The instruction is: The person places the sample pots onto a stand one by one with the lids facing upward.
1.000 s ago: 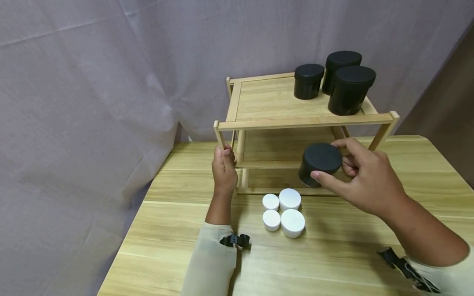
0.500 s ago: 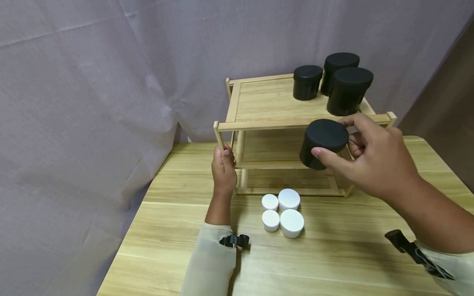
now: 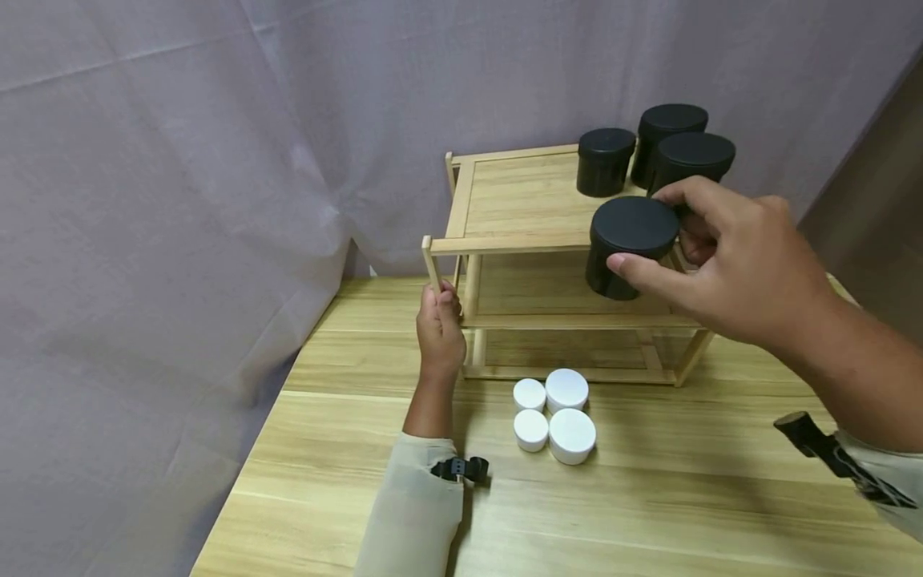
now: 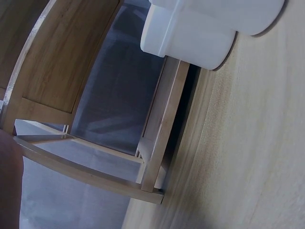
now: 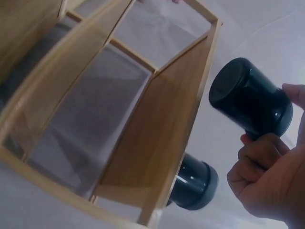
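We see the black jar (image 3: 633, 240) in the right grip (image 3: 750, 256), pinched between thumb and fingers. From this grip it lies to the left, and its axis is close to upright, lid on top. It is in the air, on the near side of the wooden rack (image 3: 522, 196); the right wrist view shows a gap between them. Beyond it, three other black jars (image 3: 602, 168) stand on the top board. The left grip (image 3: 441, 332) is farther from the jar and holds the rack's near left post (image 3: 432, 264). Our jar is round, with a dull, flat lid and a glossier body.
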Action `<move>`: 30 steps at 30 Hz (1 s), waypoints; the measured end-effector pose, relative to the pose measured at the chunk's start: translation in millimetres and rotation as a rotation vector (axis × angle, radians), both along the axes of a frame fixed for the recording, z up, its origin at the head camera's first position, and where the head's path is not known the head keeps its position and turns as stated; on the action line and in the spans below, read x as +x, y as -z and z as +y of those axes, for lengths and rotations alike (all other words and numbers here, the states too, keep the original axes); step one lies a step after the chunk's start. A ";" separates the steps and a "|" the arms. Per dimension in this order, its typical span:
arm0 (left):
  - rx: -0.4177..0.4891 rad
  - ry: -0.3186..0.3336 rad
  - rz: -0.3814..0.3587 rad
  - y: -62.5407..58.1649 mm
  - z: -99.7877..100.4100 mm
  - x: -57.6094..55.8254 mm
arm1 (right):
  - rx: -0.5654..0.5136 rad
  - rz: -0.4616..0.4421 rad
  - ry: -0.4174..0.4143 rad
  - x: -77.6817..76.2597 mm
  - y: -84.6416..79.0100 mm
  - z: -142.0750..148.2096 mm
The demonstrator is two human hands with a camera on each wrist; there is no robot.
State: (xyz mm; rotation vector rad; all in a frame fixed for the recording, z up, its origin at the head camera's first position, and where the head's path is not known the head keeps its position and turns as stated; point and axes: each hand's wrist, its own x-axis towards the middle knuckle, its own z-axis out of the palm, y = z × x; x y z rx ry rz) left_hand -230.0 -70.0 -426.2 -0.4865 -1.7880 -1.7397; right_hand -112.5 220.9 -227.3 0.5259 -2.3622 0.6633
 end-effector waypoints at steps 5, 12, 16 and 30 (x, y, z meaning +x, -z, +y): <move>0.011 0.006 -0.008 -1.0 2.3 -0.4 | 0.051 0.021 -0.055 -7.2 -11.8 8.4; 0.019 0.021 -0.015 -0.7 4.6 -1.6 | 0.127 0.014 -0.093 -16.6 -25.1 17.1; 0.016 0.010 -0.009 0.2 4.4 -3.0 | 0.152 0.031 -0.141 -24.0 -32.3 19.8; -0.001 -0.008 -0.031 0.0 3.0 -3.0 | 0.270 -0.111 -0.277 -57.7 -61.3 26.8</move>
